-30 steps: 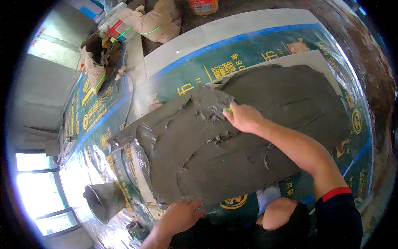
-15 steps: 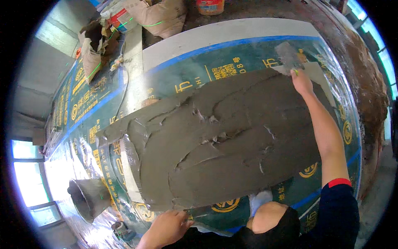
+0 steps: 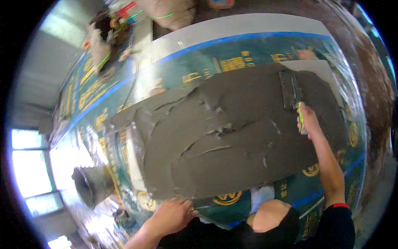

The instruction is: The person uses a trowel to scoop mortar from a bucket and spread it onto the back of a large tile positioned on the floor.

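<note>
**Trowel at the far right of the wet mortar**

The right hand [image 3: 307, 121] has its grip clamped on a green-handled trowel [image 3: 290, 89], blade flat on the grey mortar bed [image 3: 232, 137]. Ridged and lumpy, it covers the slab, with printed green sheeting [image 3: 232, 58] bare beyond. The left hand [image 3: 172, 216] presses spread-fingered on the near edge.

Bare forearms; black sleeve with a red cuff, dark trousers.

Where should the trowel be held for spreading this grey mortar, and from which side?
By its yellow-green handle, where the right hand grips it now, coming from the near side: the flat blade points away, lying on the wet mortar.
</note>
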`<move>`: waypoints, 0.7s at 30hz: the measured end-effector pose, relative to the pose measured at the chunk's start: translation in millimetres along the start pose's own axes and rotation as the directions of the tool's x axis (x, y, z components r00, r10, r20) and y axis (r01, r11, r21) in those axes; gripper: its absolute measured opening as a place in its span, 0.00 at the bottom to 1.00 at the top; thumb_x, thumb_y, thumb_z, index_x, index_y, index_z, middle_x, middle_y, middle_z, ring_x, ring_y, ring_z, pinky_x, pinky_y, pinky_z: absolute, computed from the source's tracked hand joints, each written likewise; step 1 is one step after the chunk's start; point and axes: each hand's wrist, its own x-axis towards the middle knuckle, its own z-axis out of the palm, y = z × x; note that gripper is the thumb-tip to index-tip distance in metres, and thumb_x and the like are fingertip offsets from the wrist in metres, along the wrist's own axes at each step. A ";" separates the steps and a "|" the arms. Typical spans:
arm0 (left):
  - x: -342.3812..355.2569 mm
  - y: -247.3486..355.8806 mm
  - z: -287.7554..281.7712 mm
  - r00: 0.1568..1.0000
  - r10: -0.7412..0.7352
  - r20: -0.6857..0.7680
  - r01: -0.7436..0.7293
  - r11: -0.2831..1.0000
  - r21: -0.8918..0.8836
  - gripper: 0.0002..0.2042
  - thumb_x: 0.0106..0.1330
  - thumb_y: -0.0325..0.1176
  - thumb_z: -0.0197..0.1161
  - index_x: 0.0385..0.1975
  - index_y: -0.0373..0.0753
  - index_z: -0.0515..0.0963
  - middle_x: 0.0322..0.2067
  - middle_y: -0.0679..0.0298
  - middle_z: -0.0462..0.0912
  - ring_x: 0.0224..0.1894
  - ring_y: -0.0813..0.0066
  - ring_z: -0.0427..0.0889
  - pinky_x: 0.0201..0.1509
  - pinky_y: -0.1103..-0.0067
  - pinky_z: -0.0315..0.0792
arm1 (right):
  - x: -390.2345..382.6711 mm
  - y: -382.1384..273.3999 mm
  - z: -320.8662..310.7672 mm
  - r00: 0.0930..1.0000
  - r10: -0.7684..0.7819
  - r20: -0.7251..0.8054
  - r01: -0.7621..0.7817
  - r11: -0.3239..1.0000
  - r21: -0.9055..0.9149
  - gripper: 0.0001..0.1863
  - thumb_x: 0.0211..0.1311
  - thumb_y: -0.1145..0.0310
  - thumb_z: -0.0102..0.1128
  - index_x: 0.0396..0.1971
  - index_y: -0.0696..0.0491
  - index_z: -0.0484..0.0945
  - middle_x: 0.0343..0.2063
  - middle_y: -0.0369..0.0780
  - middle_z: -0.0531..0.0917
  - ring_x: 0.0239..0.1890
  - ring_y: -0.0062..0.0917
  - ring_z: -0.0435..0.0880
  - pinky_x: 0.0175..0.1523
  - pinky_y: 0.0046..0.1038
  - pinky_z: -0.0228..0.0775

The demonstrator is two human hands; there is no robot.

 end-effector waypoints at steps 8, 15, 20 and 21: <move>-7.3 2.0 4.9 0.997 -0.043 -0.067 0.042 0.999 -0.002 0.16 0.69 0.46 0.58 0.36 0.37 0.74 0.32 0.47 0.81 0.37 0.43 0.80 0.40 0.55 0.73 | -109.6 6.9 160.0 0.724 0.154 0.672 -0.073 0.986 -0.147 0.25 0.72 0.43 0.47 0.45 0.52 0.74 0.21 0.36 0.74 0.16 0.18 0.71 0.22 0.24 0.68; -15.2 5.0 3.0 0.991 -0.105 -0.083 0.104 0.994 -0.018 0.16 0.69 0.46 0.58 0.36 0.37 0.74 0.32 0.47 0.81 0.38 0.43 0.80 0.41 0.54 0.73 | -58.3 -70.8 273.9 0.685 -0.390 0.615 0.707 0.561 -0.431 0.29 0.73 0.46 0.43 0.40 0.61 0.77 0.35 0.59 0.83 0.40 0.56 0.82 0.47 0.53 0.73; -36.2 -2.8 9.1 0.986 -0.133 -0.105 0.126 0.990 -0.070 0.15 0.69 0.45 0.59 0.38 0.36 0.75 0.34 0.46 0.81 0.40 0.43 0.80 0.43 0.55 0.73 | 56.6 -118.3 251.4 0.855 -0.248 0.456 0.502 0.622 -0.601 0.34 0.73 0.48 0.35 0.24 0.62 0.80 0.21 0.52 0.82 0.22 0.46 0.85 0.39 0.44 0.78; -42.1 -4.2 13.2 0.984 -0.120 -0.130 0.112 0.991 -0.069 0.15 0.68 0.44 0.59 0.39 0.36 0.76 0.34 0.46 0.81 0.40 0.44 0.80 0.44 0.55 0.73 | 72.9 -116.9 240.6 0.888 -0.306 0.343 0.458 0.655 -0.601 0.32 0.72 0.45 0.38 0.21 0.58 0.74 0.13 0.43 0.76 0.14 0.36 0.80 0.26 0.40 0.74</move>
